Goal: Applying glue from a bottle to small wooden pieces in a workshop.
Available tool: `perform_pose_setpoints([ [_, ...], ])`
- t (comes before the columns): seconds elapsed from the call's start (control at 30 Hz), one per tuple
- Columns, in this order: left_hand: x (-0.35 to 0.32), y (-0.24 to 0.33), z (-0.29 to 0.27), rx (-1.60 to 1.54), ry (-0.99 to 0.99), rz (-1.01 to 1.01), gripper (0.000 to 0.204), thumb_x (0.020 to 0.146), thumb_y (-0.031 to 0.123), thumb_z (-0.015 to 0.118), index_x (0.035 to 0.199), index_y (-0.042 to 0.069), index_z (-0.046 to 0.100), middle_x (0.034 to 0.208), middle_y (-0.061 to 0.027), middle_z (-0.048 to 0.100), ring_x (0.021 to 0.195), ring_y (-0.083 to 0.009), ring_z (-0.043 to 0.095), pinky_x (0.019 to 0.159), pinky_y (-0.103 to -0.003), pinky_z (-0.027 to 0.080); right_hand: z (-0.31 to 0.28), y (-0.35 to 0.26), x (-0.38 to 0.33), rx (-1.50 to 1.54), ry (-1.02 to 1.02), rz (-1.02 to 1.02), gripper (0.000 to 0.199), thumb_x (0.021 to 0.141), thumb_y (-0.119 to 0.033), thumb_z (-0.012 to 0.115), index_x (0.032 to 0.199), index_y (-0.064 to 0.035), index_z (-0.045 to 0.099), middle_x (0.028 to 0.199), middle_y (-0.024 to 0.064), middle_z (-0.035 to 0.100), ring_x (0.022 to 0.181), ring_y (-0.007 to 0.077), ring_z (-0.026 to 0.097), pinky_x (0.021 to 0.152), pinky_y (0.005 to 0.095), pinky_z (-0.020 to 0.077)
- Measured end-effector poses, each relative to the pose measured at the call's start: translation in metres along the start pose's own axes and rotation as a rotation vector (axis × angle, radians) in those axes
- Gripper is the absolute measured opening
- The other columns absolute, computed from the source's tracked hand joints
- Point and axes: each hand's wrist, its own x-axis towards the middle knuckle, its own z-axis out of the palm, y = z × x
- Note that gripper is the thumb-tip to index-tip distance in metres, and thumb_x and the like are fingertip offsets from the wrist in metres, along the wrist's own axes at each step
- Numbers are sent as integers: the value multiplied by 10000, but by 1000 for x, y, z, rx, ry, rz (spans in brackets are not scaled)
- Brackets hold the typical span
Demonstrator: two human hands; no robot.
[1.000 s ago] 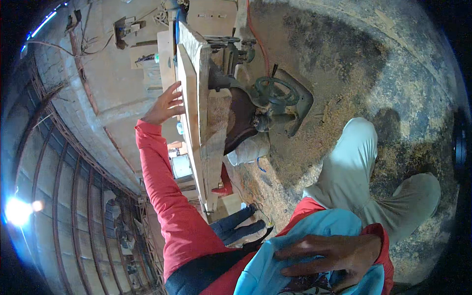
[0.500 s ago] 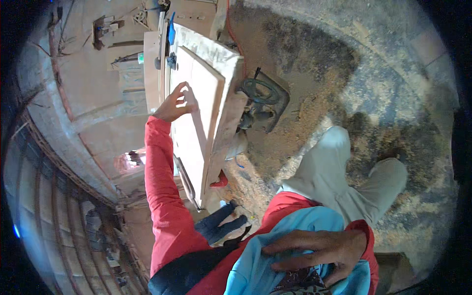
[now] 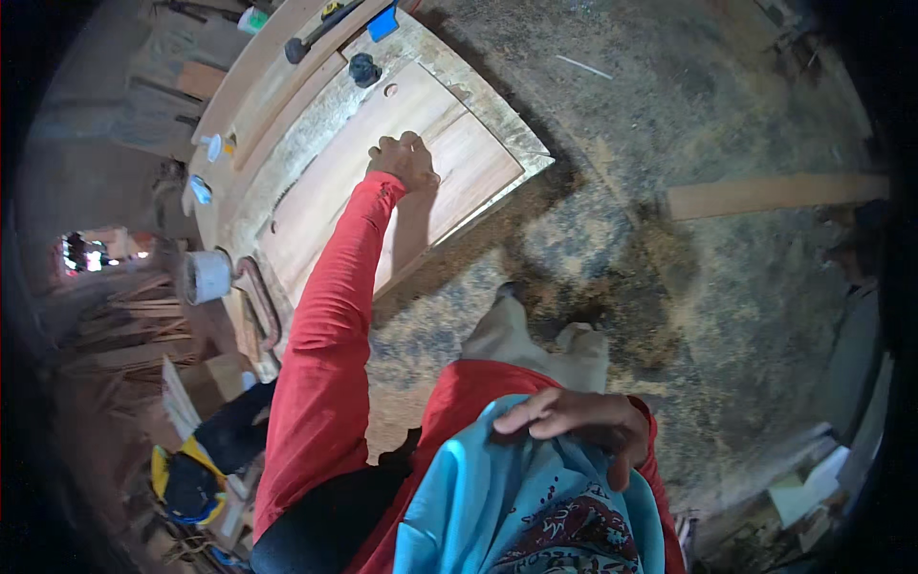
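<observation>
My left hand [image 3: 406,161] reaches out over a pale wooden panel [image 3: 368,225] lying on a light, stained worktop [image 3: 516,143]. Its fingers are curled and drawn together near the middle of the panel, and what they hold, if anything, is hidden. A shadow from the arm falls across the wood. The panel has a round hole near its far end and a notch at its left side. My right hand [image 3: 583,421] is at my front over a light blue printed cloth [image 3: 478,478], fingers stretched and thumb apart, with nothing visible in them.
Beyond the panel are a dark bundle [image 3: 364,70] and a blue piece [image 3: 382,24]. A white bucket [image 3: 207,275] and a curved clamp-like bar [image 3: 256,297] stand left. Another person [image 3: 196,469] in dark and yellow shows lower left. A board [image 3: 765,196] lies on the sawdust-strewn floor.
The view has turned, bringing more of the panel's top and the floor at right into sight. My left hand's fingers have closed down from a loose pinch; the right stays at my front.
</observation>
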Motion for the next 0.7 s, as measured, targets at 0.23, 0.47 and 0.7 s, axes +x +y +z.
perform_pose_setpoints([
  [0.23,-50,22,-14,-209,45,24,1138,658,611,877,1534,116,345,1565,-183,341,1437,-454,347,1125,-600,380,11,23,21,-78,528,339,860,936,-489,721,1474,114,426,1522,275,447,1385,375,501,1162,496,386],
  [0.47,-60,34,-29,-276,48,30,1045,660,481,914,1449,80,359,1554,-211,312,1449,-475,296,1086,-634,368,-63,41,-4,-580,827,596,516,984,-264,694,1387,13,528,1309,149,626,1141,227,639,1004,371,502],
  [0.7,-55,53,-54,-225,-230,-104,1241,698,516,899,1622,116,174,1665,-218,179,1542,-464,171,1194,-605,297,-199,38,16,-1618,697,493,576,919,-227,753,1381,8,503,1350,254,541,1225,381,551,1031,477,454],
])
